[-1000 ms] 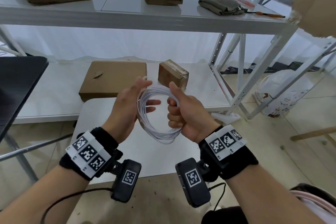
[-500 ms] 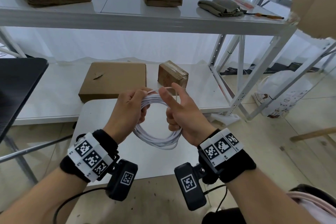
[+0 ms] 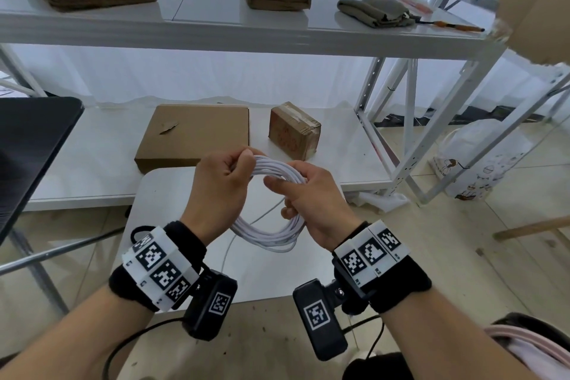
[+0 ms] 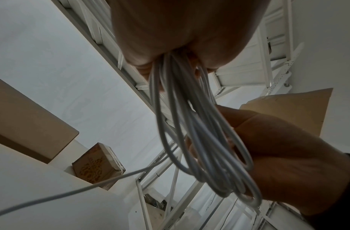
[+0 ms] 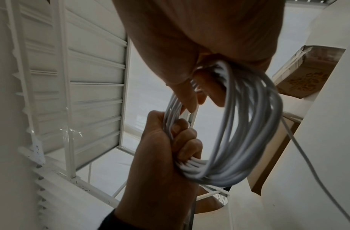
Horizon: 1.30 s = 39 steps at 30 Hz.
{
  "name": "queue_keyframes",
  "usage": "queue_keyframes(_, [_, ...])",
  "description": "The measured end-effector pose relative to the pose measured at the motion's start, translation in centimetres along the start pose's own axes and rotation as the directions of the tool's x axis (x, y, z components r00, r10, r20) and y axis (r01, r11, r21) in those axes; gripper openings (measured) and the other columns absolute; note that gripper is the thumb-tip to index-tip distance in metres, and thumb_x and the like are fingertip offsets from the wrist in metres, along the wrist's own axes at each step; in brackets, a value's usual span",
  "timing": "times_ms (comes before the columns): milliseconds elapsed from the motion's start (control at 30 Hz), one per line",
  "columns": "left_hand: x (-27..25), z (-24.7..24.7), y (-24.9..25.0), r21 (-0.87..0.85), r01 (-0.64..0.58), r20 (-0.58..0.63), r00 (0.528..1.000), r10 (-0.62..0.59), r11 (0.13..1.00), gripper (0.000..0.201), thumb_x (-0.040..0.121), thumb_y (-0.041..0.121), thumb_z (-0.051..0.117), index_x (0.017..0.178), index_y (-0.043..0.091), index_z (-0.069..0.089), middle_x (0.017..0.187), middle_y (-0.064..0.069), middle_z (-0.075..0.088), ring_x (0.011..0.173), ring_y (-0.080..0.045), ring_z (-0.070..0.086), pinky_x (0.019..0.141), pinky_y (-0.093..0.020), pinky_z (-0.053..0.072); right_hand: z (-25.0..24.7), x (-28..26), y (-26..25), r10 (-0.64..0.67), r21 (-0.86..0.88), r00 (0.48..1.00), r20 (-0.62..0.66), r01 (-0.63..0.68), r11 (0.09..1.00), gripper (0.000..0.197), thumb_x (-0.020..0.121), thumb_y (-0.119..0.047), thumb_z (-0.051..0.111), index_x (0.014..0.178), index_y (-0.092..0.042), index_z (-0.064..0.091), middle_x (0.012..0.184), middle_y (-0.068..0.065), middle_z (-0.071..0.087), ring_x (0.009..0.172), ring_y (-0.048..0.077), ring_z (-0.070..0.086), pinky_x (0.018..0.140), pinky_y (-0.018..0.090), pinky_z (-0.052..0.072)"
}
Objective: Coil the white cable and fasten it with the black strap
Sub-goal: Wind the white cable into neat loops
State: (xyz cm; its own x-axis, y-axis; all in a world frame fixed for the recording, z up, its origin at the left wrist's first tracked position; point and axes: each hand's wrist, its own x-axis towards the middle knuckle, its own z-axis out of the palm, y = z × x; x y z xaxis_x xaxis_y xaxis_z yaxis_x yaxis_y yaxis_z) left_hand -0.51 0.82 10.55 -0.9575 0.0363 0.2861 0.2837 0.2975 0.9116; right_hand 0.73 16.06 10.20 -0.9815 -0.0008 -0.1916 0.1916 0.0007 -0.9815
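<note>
The white cable is wound into a coil of several loops, held in the air above the small white table. My left hand grips the coil's far top, fingers curled round the bundle. My right hand grips the coil's right side, thumb laid across the strands. A loose tail drops from the coil toward the table. In the left wrist view the loops hang from my left hand. The right wrist view shows the coil held between both hands. No black strap shows in any view.
A flat cardboard box and a small taped box lie on the low shelf behind the table. A black tabletop stands at the left. White shelf uprights and a white bag are at the right.
My left hand went from open beside the coil to curled round its top. The right thumb dropped from upright to lying across the strands. The coil tipped flatter and lower.
</note>
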Motion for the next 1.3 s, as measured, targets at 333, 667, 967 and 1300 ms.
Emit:
queue_keyframes(333, [0.0, 0.2, 0.1, -0.1, 0.065, -0.003, 0.998, -0.066, 0.993, 0.035, 0.101, 0.01, 0.045, 0.085, 0.01, 0.075, 0.05, 0.007, 0.043, 0.046, -0.01, 0.035, 0.046, -0.026, 0.029, 0.3, -0.1, -0.2, -0.106, -0.181, 0.992, -0.063, 0.093, 0.979, 0.018, 0.088, -0.022, 0.073, 0.09, -0.004, 0.072, 0.074, 0.014, 0.056, 0.07, 0.016, 0.048, 0.068, 0.034, 0.041])
queue_keyframes(667, [0.2, -0.6, 0.0, -0.159, 0.125, 0.031, 0.992, -0.122, 0.979, 0.032, 0.103, 0.012, 0.045, 0.092, 0.006, 0.074, 0.051, 0.006, 0.044, 0.045, -0.008, 0.036, 0.043, -0.021, 0.033, 0.1, -0.6, -0.5, -0.165, -0.144, 0.984, 0.071, 0.174, 0.974, 0.02, 0.09, -0.023, 0.072, 0.093, -0.005, 0.065, 0.069, 0.003, 0.069, 0.063, 0.018, 0.066, 0.073, 0.038, 0.061])
queue_keyframes(967, [0.2, -0.8, 0.5, -0.674, 0.412, 0.198, 0.9, -0.387, 0.613, 0.035, 0.1, 0.037, 0.055, 0.11, 0.006, 0.066, 0.075, -0.005, 0.058, 0.059, -0.011, 0.046, 0.052, -0.019, 0.046, 0.4, -0.7, -1.8, 0.046, 0.413, 0.993, 0.109, -0.087, 0.907, 0.03, 0.097, -0.038, 0.062, 0.077, -0.017, 0.052, 0.059, -0.003, 0.022, 0.045, 0.008, 0.017, 0.039, 0.02, 0.016])
queue_keyframes(1300, [-1.0, 0.9, 0.8, -0.782, 0.55, 0.419, 0.812, -0.406, 0.292, 0.047, 0.096, 0.056, 0.048, 0.101, 0.012, 0.063, 0.064, 0.002, 0.042, 0.055, -0.009, 0.044, 0.053, -0.02, 0.044, 0.0, -0.3, -1.6, 0.056, 0.546, 0.998, -0.035, -0.028, 0.837, 0.037, 0.094, -0.04, 0.063, 0.095, -0.003, 0.064, 0.059, -0.003, 0.019, 0.045, 0.008, 0.016, 0.042, 0.022, 0.013])
